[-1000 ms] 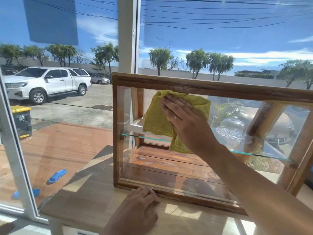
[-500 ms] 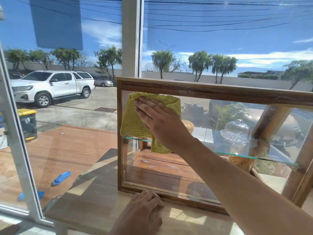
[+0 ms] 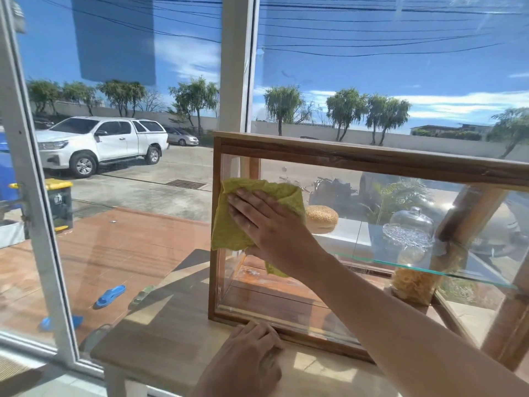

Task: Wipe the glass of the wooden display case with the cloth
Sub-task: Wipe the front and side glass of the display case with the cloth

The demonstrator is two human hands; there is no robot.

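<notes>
A wooden display case (image 3: 372, 159) with glass panes stands on a light wooden table (image 3: 160, 339). My right hand (image 3: 266, 222) presses a yellow cloth (image 3: 229, 224) flat against the front glass at the case's left edge, fingers straight and spread. The cloth overlaps the left wooden post. My left hand (image 3: 246, 362) rests on the table against the case's bottom rail, fingers loosely curled and holding nothing. A glass shelf (image 3: 429, 265) runs across the inside of the case.
A large window (image 3: 137, 196) with a white frame stands right behind and left of the table. Outside are a white pickup truck (image 3: 100, 141), a yellow-lidded bin (image 3: 60, 202) and blue sandals (image 3: 110, 292) on a tiled terrace. The glass reflects a domed glass dish (image 3: 409, 227).
My right hand has slid the cloth leftwards along the front glass, from the middle-left area to the case's left edge, and a little lower. My left hand stays by the bottom rail.
</notes>
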